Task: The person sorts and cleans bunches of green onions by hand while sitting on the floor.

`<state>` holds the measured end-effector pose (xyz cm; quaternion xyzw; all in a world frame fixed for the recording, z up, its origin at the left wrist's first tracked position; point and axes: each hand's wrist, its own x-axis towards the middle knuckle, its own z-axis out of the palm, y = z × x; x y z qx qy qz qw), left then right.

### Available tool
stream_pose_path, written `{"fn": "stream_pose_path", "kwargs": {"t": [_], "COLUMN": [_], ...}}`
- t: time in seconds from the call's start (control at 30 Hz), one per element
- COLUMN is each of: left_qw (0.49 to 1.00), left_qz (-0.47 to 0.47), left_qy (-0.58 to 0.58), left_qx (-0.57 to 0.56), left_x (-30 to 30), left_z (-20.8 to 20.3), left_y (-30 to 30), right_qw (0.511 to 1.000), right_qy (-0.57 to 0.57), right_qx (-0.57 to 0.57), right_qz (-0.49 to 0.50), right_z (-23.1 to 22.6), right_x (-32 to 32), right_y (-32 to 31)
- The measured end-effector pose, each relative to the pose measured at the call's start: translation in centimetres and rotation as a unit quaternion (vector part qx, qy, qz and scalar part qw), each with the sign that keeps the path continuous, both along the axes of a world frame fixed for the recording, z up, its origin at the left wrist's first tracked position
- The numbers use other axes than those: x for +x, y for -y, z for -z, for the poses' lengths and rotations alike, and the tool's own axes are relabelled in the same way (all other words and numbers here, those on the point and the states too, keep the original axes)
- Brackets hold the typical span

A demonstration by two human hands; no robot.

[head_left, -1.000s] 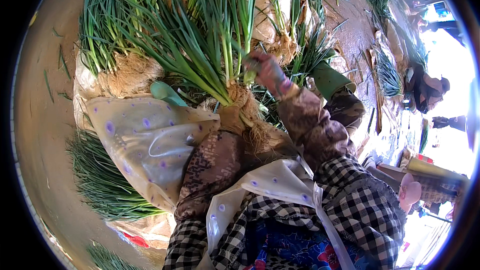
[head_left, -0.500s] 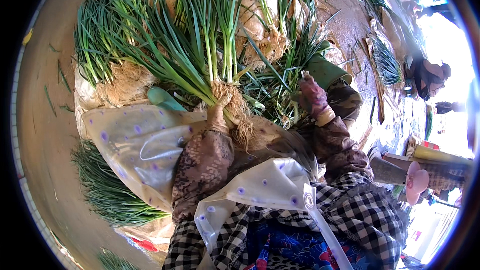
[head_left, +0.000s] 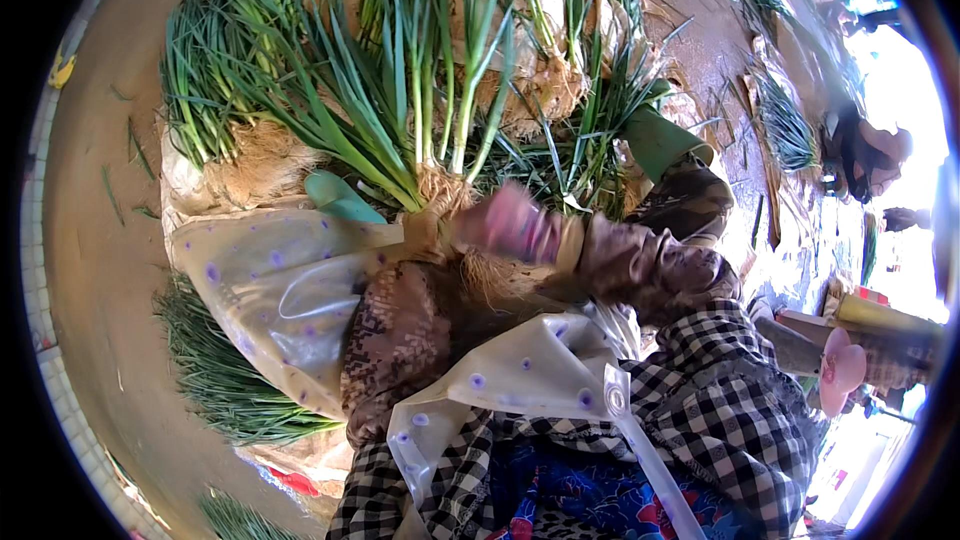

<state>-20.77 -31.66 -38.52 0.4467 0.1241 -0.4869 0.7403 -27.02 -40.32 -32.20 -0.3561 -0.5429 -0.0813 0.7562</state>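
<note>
A bunch of green onions (head_left: 430, 120) with long green leaves and pale stringy roots stands in front of me. My left hand (head_left: 424, 235) is wrapped round its lower end near the roots. Beside it, at the root end, is my right hand (head_left: 515, 228), smeared by motion; its fingers do not show clearly. Some roots hang below my hands over the clear spotted plastic apron (head_left: 270, 280) on my lap. Loose leaves and trimmings (head_left: 560, 165) lie just beyond my right hand.
More green onions (head_left: 215, 90) lie at the far left, with another pile (head_left: 235, 370) near left. Green boots (head_left: 340, 197) show beside the apron. Pale sacking (head_left: 510, 0) lies under the far bunches. Another person (head_left: 862, 155) is at the far right.
My right hand has swung left, from over the trimmings by the right boot to the roots beside my left hand. The left hand keeps its hold on the green onions.
</note>
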Motion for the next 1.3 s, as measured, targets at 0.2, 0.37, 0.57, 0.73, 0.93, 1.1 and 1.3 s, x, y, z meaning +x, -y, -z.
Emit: {"fn": "stream_pose_path", "kwargs": {"t": [0.2,0.37,0.57,0.73,0.93,1.1,1.3], "left_qw": [0.983,0.986,0.989,0.988,0.989,0.984,0.980], "left_qz": [-0.002,0.037,0.130,0.146,0.017,-0.059,-0.044], "left_qy": [-0.160,-0.080,-0.061,-0.038,-0.059,-0.067,-0.110], "left_qx": [-0.087,-0.141,-0.019,-0.017,-0.137,-0.151,-0.163], "left_x": [-0.1,-0.7,-1.1,-1.5,-2.3,-2.7,-1.7], "left_z": [2.1,-1.7,-3.4,-2.5,-1.0,-6.2,-5.5], "left_y": [-0.9,-0.3,-0.8,-0.6,-0.5,-0.1,0.1], "right_qw": [0.781,0.248,0.608,0.650,0.697,0.633,0.635], "right_qy": [-0.368,-0.309,-0.711,-0.637,-0.579,-0.594,-0.633], "right_qx": [-0.372,-0.832,-0.097,0.000,0.041,-0.019,0.042], "right_qz": [0.341,0.389,0.339,0.414,0.421,0.497,0.441], "right_z": [-7.9,-1.2,-1.6,-0.1,-3.0,-1.2,-2.4], "right_x": [-4.9,-8.1,-3.5,-1.5,-1.7,-1.9,-2.3], "right_y": [3.1,9.7,9.1,7.3,5.8,6.9,5.7]}}
